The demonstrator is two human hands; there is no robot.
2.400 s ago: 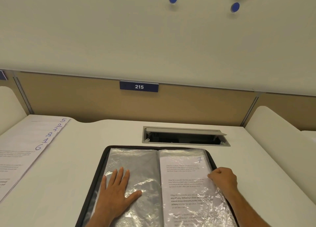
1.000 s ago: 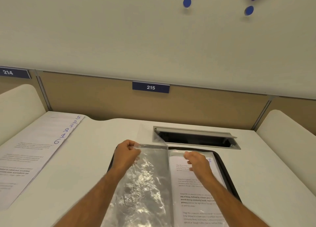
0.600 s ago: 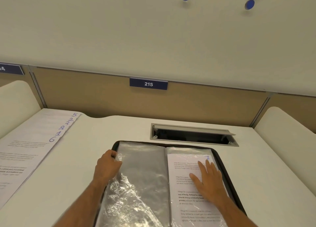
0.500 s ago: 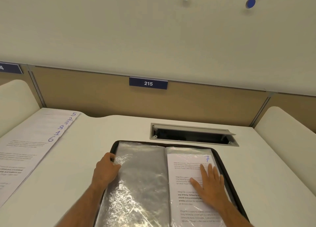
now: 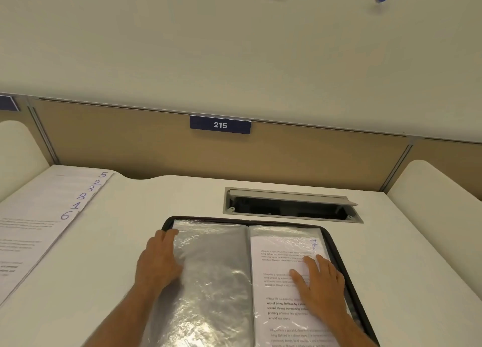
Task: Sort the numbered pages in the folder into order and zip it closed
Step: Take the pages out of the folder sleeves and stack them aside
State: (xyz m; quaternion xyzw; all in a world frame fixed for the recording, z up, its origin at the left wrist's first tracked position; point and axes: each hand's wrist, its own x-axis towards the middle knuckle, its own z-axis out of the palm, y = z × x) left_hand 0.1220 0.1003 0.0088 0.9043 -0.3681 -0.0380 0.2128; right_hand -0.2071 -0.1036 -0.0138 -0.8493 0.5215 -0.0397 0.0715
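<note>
Both hands lying flat: left hand (image 5: 159, 262) pressing empty sleeve (image 5: 214, 273), right hand (image 5: 322, 284) pressing page 7 (image 5: 284, 245); stack (image 5: 39, 216) at 10 o'clock risking mis-sorting w/ slippery plastic.

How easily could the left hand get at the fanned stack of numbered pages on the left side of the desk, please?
Probably yes. The left hand rests flat on the empty sleeve, holding nothing, and only bare desk lies between it and the stack of numbered pages.

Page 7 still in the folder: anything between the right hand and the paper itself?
Yes. Page 7 sits inside a clear plastic sleeve; the right hand lies flat on that film, not on the paper.
</note>
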